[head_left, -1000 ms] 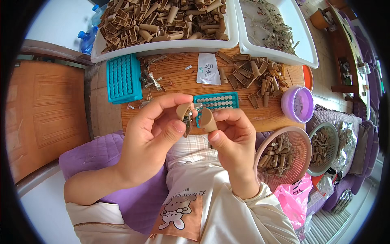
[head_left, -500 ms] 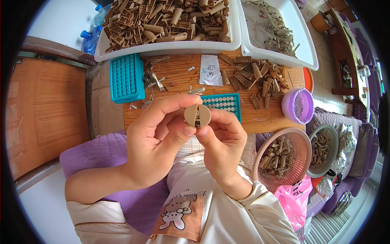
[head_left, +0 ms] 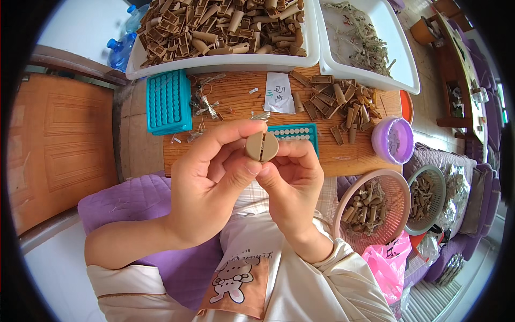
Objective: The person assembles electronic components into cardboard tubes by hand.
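Observation:
Two tan plastic half-shells (head_left: 270, 147) of a cork-shaped casing face each other in front of my chest, their round ends toward me. A thin slit runs between the halves, with a small part of the inside showing through. My left hand (head_left: 206, 182) pinches the left half between thumb and fingers. On the other side my right hand (head_left: 292, 196) closes thumb and fingers on the right half. Just behind the hands lies a teal tray (head_left: 314, 140) holding rows of small white round pieces, partly hidden by my fingers.
Loose tan shells (head_left: 339, 94) lie on the wooden table (head_left: 236, 88) near a lilac tub (head_left: 380, 140). Beyond stand white bins (head_left: 225, 63), one heaped with shells. A teal stack of trays (head_left: 167, 102) is at left; a pink basket (head_left: 343, 206) of finished-looking casings sits right.
The two half-shells have come closer together, and the gap between them has narrowed from a wide wedge to a thin slit. Both hands keep their grip.

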The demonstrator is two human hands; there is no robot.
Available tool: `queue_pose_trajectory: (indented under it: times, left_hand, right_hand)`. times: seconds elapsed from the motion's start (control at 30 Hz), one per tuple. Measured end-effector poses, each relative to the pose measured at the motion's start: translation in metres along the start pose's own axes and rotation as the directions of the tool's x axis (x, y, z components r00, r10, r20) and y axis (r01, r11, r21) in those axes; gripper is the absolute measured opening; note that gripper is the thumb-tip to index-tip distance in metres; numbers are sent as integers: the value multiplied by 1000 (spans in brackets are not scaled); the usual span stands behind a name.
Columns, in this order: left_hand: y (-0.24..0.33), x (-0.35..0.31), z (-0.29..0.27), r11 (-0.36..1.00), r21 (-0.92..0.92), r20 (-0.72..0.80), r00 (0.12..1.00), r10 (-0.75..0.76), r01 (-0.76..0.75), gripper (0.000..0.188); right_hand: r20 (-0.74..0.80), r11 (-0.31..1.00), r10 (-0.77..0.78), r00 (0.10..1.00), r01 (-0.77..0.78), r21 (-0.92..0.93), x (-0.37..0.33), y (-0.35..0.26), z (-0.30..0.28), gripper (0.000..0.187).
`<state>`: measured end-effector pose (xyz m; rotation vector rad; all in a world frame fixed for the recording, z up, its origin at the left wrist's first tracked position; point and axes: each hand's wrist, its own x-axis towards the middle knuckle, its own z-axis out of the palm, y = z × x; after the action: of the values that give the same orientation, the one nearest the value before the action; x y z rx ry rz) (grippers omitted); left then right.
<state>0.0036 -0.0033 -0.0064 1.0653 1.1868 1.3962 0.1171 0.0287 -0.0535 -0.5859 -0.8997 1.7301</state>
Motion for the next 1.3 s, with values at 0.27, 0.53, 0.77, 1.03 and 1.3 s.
queue_pose_trajectory:
  times: [0.27, 0.53, 0.77, 1.03, 1.3]
  left_hand:
    - [6, -4, 1, 931, 339, 145, 985, 94, -139, 50]
    - [6, 0, 1, 762, 474, 343, 890, 300, -440, 51]
    - [2, -2, 0, 901, 303, 360, 913, 194, -311, 50]
    - [3, -5, 5, 989, 78, 310, 946, 100, -130, 48]
    - [10, -9, 15, 941, -174, 256, 936, -242, 291, 47]
  right_hand:
    - [106, 975, 118, 987, -95, -200, -1, -2, 3, 37]
    - [263, 774, -265, 928, 367, -516, -3, -3, 2, 36]
    - [329, 502, -479, 814, 562, -657, -4, 5, -7, 43]
    - [301, 525, -500, 812, 560, -641, -7, 4, -7, 39]
    - [401, 445, -589, 702, 696, -564, -12, 9, -6, 45]
